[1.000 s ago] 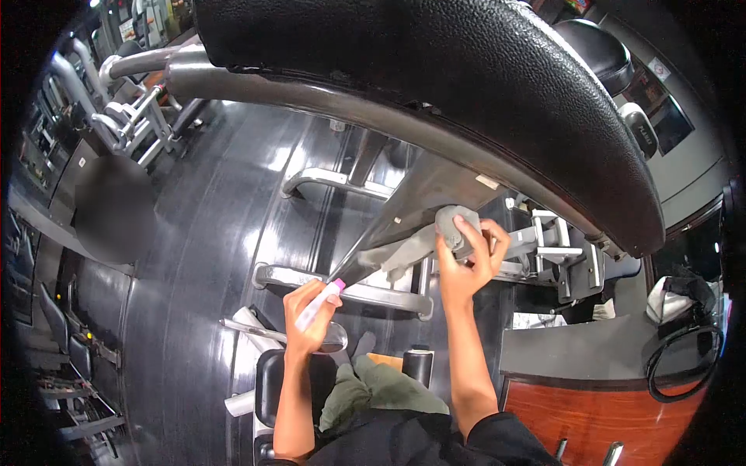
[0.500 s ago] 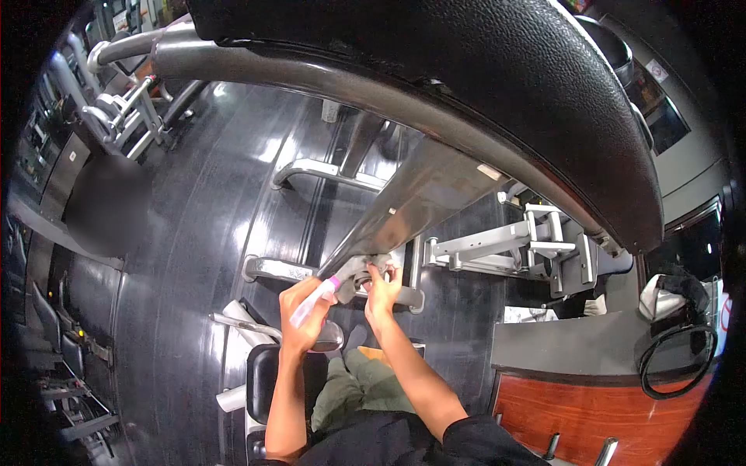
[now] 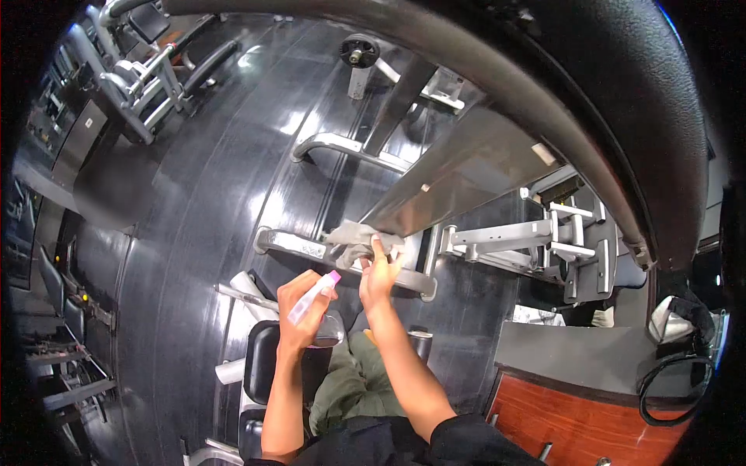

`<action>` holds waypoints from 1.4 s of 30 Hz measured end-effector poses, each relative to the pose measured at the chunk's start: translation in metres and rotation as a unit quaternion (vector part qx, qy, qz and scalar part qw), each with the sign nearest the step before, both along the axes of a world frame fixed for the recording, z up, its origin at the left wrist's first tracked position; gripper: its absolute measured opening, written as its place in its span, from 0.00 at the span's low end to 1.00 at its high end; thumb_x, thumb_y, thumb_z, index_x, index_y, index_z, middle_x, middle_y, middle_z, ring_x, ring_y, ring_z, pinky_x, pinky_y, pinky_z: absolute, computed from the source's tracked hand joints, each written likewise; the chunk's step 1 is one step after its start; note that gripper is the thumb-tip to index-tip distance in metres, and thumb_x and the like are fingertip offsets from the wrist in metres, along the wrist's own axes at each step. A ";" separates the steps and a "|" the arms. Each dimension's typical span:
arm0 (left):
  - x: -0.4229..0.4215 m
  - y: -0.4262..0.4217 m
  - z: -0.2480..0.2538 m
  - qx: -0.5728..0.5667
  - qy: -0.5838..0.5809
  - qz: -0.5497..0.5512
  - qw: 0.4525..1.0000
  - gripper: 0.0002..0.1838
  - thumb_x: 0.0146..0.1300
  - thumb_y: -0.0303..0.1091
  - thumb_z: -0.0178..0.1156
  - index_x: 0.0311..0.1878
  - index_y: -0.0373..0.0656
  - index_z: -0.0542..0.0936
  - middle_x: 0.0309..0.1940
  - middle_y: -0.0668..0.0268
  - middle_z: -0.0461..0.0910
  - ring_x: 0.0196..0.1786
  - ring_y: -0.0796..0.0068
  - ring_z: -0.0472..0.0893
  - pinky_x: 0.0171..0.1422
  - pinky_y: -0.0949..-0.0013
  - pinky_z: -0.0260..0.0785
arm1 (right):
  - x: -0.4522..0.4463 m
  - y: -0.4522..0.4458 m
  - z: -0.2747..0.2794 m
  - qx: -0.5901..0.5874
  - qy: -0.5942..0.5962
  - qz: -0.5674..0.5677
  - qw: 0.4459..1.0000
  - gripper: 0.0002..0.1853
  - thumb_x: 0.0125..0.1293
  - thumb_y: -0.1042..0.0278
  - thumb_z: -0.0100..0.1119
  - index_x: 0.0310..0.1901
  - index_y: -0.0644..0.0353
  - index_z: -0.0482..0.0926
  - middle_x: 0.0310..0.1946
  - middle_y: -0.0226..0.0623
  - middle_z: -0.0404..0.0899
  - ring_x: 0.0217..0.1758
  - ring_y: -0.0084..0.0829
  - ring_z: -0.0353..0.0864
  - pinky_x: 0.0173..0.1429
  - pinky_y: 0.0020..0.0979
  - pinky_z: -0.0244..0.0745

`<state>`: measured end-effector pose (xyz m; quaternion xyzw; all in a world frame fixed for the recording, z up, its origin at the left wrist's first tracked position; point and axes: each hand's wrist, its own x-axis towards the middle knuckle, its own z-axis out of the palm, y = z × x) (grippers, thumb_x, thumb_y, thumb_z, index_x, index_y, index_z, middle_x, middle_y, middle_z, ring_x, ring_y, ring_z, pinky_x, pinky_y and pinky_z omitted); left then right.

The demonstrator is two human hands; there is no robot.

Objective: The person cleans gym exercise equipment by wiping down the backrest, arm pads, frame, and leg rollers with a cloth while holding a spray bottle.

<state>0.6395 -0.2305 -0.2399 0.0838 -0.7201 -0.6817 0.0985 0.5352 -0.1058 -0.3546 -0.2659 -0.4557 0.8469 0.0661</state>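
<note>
My left hand (image 3: 294, 314) is wrapped around a spray bottle (image 3: 309, 301) with a whitish head and a pink nozzle tip; its clear lower part shows below the hand. The nozzle points up and to the right, towards the cloth. In my right hand (image 3: 378, 281) is a crumpled grey cloth (image 3: 356, 234), pinched under the thumb and hanging loosely over the fingers. Behind the cloth is the lower end of a wide grey machine beam (image 3: 451, 186). A silver base bar (image 3: 291, 244) of that machine runs behind the cloth; whether they touch I cannot tell.
A black padded part (image 3: 622, 93) and a thick curved tube (image 3: 435, 39) arch overhead. A black seat pad (image 3: 264, 361) stands by my left forearm. To the right are another silver machine (image 3: 505, 235) and a counter with a wooden front (image 3: 575, 419). Dark flooring (image 3: 186, 256) extends left.
My hands have come apart, and the cloth has moved away from the bottle's nozzle and opened out more. My view has shifted, bringing a weight plate on the far side into sight.
</note>
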 end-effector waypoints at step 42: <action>0.005 -0.019 -0.155 0.039 -0.072 0.004 0.997 0.16 0.72 0.40 0.53 0.38 0.35 0.77 0.34 0.65 0.75 0.28 0.78 0.76 0.37 0.72 0.69 | -0.019 0.024 -0.178 -0.136 -0.147 0.119 0.973 0.10 0.62 0.78 0.63 0.43 0.54 0.75 0.39 0.29 0.78 0.39 0.26 0.77 0.42 0.30 0.74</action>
